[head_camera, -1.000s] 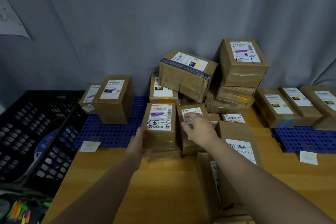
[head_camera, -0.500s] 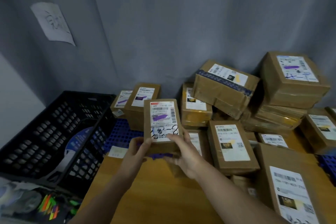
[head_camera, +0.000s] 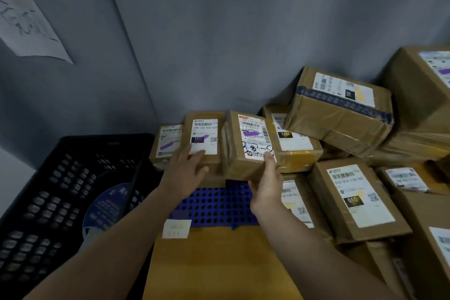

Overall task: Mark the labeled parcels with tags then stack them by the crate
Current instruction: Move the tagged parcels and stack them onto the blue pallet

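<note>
**PARCELS BY THE CRATE: ONE GRIPPED, TWO STANDING**

Item one, marked parcel [head_camera: 246, 151]: brown carton, white label facing the camera, a purple stroke across the label and black handwriting below it; held at its lower right corner by the right hand [head_camera: 265, 187], thumb pressed on the label's lower edge, remaining fingers curled under the base; it sits just beside the second parcel, at that parcel's right; whether its base rests on the mat cannot be told.

Item two, second parcel [head_camera: 203, 139]: upright carton with a barcode label; the left hand [head_camera: 185, 170] lies flat against its near face, fingers straight and spread, fingertips reaching the label's lower edge, gripping nothing.

Item three, third parcel [head_camera: 166, 143]: lower carton, label bearing a purple stroke, against the second parcel's left side; nearest of the row to the crate [head_camera: 60, 190], which is black, perforated and stands to the left of the surface [head_camera: 219, 263].

Beneath the row: blue perforated mat [head_camera: 216, 204]; by its near left corner a small pale slip [head_camera: 176, 228] lies on the wood-toned surface.

To the right: a loose pile of cartons [head_camera: 414, 139]; among them a taped carton [head_camera: 341, 114] bound in dark blue, tilted over others; also a carton labelled "010" [head_camera: 353, 200], near the right forearm.

Behind: grey wall [head_camera: 219, 31]; a handwritten sheet of paper [head_camera: 26, 24] fixed at upper left.
</note>
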Demonstrator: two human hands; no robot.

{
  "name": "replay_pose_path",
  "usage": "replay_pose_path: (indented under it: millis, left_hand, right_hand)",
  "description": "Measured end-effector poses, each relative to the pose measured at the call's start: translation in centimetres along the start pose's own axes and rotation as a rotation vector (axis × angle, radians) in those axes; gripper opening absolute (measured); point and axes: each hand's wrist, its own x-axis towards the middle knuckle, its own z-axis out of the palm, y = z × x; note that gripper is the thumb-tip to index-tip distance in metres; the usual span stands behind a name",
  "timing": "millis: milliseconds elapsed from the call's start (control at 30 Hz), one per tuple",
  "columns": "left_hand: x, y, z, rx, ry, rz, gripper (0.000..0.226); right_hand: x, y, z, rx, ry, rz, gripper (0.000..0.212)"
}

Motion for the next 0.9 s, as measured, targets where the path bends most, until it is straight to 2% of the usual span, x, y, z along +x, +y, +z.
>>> replay_pose_path:
  millis: [67,200,333,433,500,600,733,800,900]
  left_hand:
    - [1.0,-0.2,0.3,-0.023,-0.006,0.026,0.052]
    - [1.8,-0.9,1.1,-0.043,0.136,0.096,0.044]
    - [1.8,-1.8,1.9,-0.064,0.202,0.150,0.038]
    - [1.8,-2.2,2.2,-0.070,0.214,0.162,0.038]
    - [1.8,-2.2,2.2,-0.071,0.211,0.157,0.039]
    - [1.9,-2.1,2.2,-0.076,0.210,0.155,0.039]
    - [1.8,-2.1,2.2,-0.062,0.207,0.153,0.039]
    - [1.9,-2.1,2.1,-0.045,0.207,0.160,0.039]
    - [1.9,-2.3,2.0,-0.040,0.190,0.154,0.034]
  right_hand:
    - [0.3,0.0,0.7,0.006,0.093,-0.058,0.046]
    - [1.0,0.9,0.8,-0.092,0.244,-0.135,0.050]
    - [2.1,2.3,0.1,-0.181,0.250,-0.086,0.060]
    - [3.0,3.0,1.0,-0.246,0.295,-0.100,0.057]
    - [3.5,3.5,1.5,-0.199,0.314,-0.072,0.053]
    - [4.2,3.8,1.4,-0.128,0.297,-0.054,0.049]
    - [4.1,3.9,0.3,-0.244,0.236,-0.130,0.051]
    - [4.3,3.5,0.4,-0.257,0.182,-0.080,0.058]
    - [4.9,2.6,1.4,-0.129,0.167,0.053,0.068]
